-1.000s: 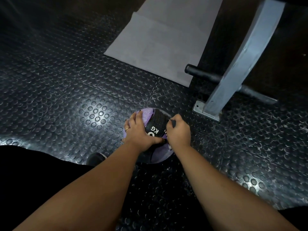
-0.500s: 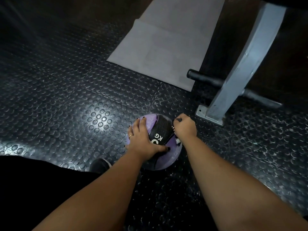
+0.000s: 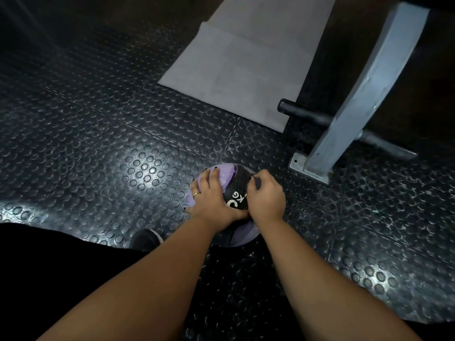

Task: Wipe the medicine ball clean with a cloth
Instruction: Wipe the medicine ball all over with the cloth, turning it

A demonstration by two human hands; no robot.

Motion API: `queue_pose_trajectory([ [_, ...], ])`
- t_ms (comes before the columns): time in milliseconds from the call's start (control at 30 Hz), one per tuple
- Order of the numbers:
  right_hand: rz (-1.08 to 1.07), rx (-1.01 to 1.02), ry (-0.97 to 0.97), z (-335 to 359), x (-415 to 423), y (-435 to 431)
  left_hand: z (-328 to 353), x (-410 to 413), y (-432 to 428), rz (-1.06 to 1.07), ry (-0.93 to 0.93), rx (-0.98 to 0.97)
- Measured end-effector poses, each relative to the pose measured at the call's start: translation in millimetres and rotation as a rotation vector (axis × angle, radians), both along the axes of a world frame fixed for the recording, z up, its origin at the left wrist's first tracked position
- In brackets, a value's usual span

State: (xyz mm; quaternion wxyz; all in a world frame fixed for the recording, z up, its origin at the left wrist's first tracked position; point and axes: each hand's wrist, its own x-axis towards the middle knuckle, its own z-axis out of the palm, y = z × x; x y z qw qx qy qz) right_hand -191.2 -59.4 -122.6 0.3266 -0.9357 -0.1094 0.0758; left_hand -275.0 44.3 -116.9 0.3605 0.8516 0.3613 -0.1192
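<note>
Two hands: left presses "KG"-lettered medicine ball, right pinches cloth.

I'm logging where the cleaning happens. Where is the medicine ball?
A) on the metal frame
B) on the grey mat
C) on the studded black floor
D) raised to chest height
C: the medicine ball rests on the studded black floor, short of the grey mat, with the left hand and right hand on it.
</note>
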Motion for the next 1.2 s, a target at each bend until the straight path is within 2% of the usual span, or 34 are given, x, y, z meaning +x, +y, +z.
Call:
queue_pose_trajectory([
  [100,-0.035,-0.092,0.104,-5,27,0,-1,3,-2,-0.030,0.019,0.022],
  [200,-0.010,-0.086,0.182,-8,45,-4,0,5,-3,-0.059,0.036,0.039],
  [433,0.166,0.102,-0.043,4,-5,-11,-1,12,-2,-0.101,0.017,0.050],
  [533,0.295,0.072,-0.119,5,-14,-8,-3,10,-3,-0.102,0.006,0.047],
  [600,0.264,0.036,-0.133,4,-9,-6,-8,7,-2,-0.118,-0.005,0.049],
  [767,0.158,-0.091,-0.066,3,18,4,-9,3,-2,-0.109,-0.017,0.040],
  [933,0.189,-0.185,0.114,-2,60,12,-4,-2,-1,-0.108,-0.024,0.031],
  [1067,0.227,-0.180,0.172,-3,67,20,-2,-3,3,-0.112,-0.053,0.042],
  [1200,0.260,-0.080,0.104,4,45,12,-1,-4,10,-0.112,-0.065,0.007],
])
